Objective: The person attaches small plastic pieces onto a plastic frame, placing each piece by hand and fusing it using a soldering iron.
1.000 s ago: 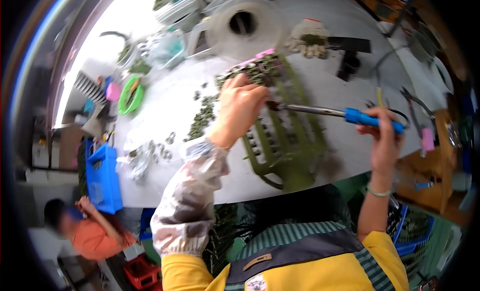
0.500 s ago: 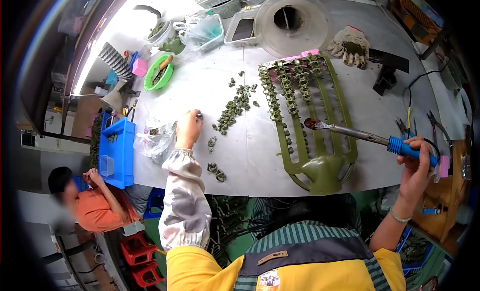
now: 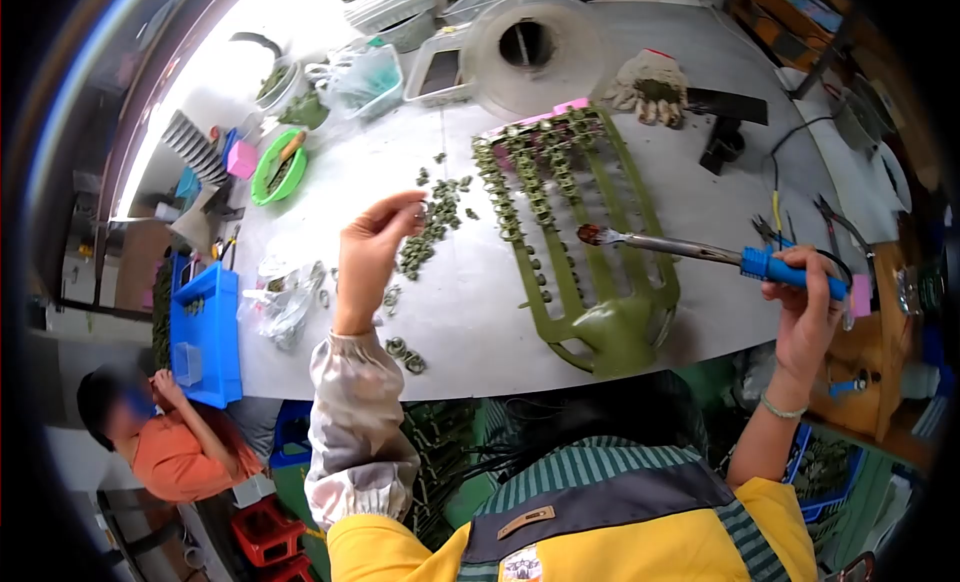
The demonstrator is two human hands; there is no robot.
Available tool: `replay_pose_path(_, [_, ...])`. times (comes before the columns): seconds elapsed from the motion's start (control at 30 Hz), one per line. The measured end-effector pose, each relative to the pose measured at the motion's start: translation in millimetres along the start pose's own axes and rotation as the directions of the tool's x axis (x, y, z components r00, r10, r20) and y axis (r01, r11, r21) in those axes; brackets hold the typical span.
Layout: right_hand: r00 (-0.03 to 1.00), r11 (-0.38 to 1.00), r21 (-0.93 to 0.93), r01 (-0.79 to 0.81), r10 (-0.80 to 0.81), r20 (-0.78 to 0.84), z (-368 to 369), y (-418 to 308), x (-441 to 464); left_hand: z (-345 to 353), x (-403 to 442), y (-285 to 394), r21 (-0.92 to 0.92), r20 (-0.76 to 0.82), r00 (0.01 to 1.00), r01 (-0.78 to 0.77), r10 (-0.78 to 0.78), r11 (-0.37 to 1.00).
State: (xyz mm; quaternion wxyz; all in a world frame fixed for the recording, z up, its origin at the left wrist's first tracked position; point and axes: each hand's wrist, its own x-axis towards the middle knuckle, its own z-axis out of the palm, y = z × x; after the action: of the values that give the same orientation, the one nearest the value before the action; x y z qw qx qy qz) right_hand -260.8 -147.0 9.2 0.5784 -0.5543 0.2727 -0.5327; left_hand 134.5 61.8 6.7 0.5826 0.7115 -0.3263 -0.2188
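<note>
My left hand (image 3: 375,252) is raised over the table, thumb and fingertips pinched together on something small that I cannot make out. Just beyond the fingertips lies a loose pile of small dark green pieces (image 3: 440,222). My right hand (image 3: 808,307) grips the blue handle of a soldering iron (image 3: 690,248), its browned tip pointing left. That tip is over a green wax frame (image 3: 625,332) with long bars, and I cannot tell whether it touches. Rows of green ring-shaped pieces (image 3: 535,187) are attached along the left bars; the right bars carry fewer.
Several green rings (image 3: 405,355) and a plastic bag (image 3: 285,307) lie left. Farther off are a green bowl (image 3: 279,168), a round clear disc (image 3: 480,57), a glove (image 3: 648,87) and a black stand (image 3: 725,132). A co-worker (image 3: 185,447) sits beside a blue tray (image 3: 230,332).
My left hand has lifted and moved toward the pile of green pieces, fingertips still pinched. The view has shifted, so the table things appear farther left. My right hand keeps holding the soldering iron.
</note>
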Motion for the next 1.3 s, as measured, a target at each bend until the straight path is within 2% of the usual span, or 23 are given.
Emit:
replay_pose_path(0.07, [1.000,1.000,0.022,-0.007,0.007,-0.006,0,0,1,40,-6,15,0.002,0.182,0.981,-0.070,0.068,0.998])
replay_pose_path(0.1, [1.000,1.000,0.019,-0.008,0.008,-0.005,0,1,1,60,-9,21,0.031,0.231,0.970,-0.092,0.083,0.995])
replay_pose_path(0.17, [1.000,1.000,0.017,-0.012,0.012,-0.003,1,4,3,92,-12,33,0.190,0.255,0.947,-0.245,0.193,0.951])
replay_pose_path(0.23, [1.000,0.999,0.025,-0.024,0.024,0.001,3,4,4,107,-6,43,0.362,0.340,0.897,-0.403,0.284,0.841])
replay_pose_path(0.33, [0.999,0.999,0.036,-0.041,0.042,-0.007,1,11,7,120,7,39,0.380,0.435,0.803,-0.574,0.408,0.725])
replay_pose_path(0.4, [0.999,0.998,0.040,-0.045,0.045,0.000,0,16,9,125,16,37,0.403,0.508,0.706,-0.701,0.494,0.588])
replay_pose_path(0.5, [0.998,0.997,0.046,-0.068,0.068,-0.007,2,20,11,133,24,35,0.432,0.569,0.623,-0.782,0.537,0.449])
replay_pose_path(0.7, [0.993,0.990,0.076,-0.117,0.119,-0.014,6,34,14,140,32,28,0.465,0.610,0.594,-0.804,0.525,0.370])
replay_pose_path(0.87, [0.998,0.997,0.046,-0.059,0.060,-0.024,-2,31,12,140,38,25,0.485,0.637,0.582,-0.812,0.505,0.324])
replay_pose_path(0.9, [0.999,0.998,0.047,-0.039,0.040,-0.015,-5,30,11,137,39,23,0.514,0.665,0.609,-0.793,0.433,0.327])
replay_pose_path(0.97, [1.000,0.999,0.045,-0.005,0.005,-0.003,-10,24,12,134,36,23,0.522,0.661,0.621,-0.784,0.422,0.335])
replay_pose_path(1.03, [1.000,1.000,0.022,-0.015,0.015,0.019,-17,21,13,126,33,35,0.478,0.647,0.627,-0.777,0.434,0.409])
replay_pose_path(1.07, [1.000,0.999,0.020,-0.029,0.029,0.004,-18,21,13,117,37,37,0.386,0.589,0.626,-0.773,0.510,0.503])
replay_pose_path(1.1, [0.999,0.999,0.011,-0.040,0.040,-0.019,-20,21,13,102,38,30,0.302,0.446,0.735,-0.661,0.511,0.687])
replay_pose_path(1.13, [0.997,0.999,-0.002,-0.052,0.052,-0.048,-22,19,12,78,34,34,0.300,0.296,0.923,-0.334,0.246,0.894])
replay_pose_path(1.17, [0.998,0.998,-0.004,-0.057,0.057,-0.037,-22,16,11,47,39,17,0.306,0.136,0.952,-0.304,0.274,0.902])
replay_pose_path(1.2, [0.998,0.998,-0.006,-0.065,0.065,-0.026,-22,14,9,8,42,3,0.413,0.082,0.971,-0.238,0.225,0.879])
replay_pose_path(1.27, [0.997,0.997,-0.019,-0.072,0.071,-0.041,-19,13,6,-56,20,-20,0.695,-0.041,0.999,0.007,0.030,0.719])
replay_pose_path(1.3, [0.996,0.996,-0.002,-0.084,0.084,-0.039,-20,13,5,-83,6,-36,0.761,-0.096,0.991,0.130,-0.088,0.636])
